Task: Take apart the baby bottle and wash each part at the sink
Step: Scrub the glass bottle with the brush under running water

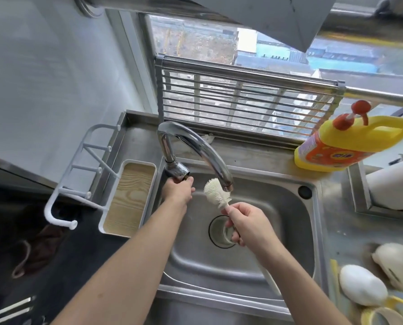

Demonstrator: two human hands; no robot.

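My right hand (249,225) grips the handle of a white silicone bottle brush (216,192), its bristled head held just under the spout of the chrome faucet (195,146). No water is visibly running. My left hand (179,187) is curled around the faucet's handle at its base. Below both hands lies the steel sink (289,231) with its round drain (221,231). On the counter at the lower right lie baby bottle parts: a white bottle body (360,287), a cream piece (397,261) and a yellowish ring (378,315).
A yellow dish soap jug (345,144) with a red pump stands at the sink's back right. A white rack with a wood-patterned tray (127,195) sits left of the sink. A metal drying rack (242,99) leans against the window behind the faucet.
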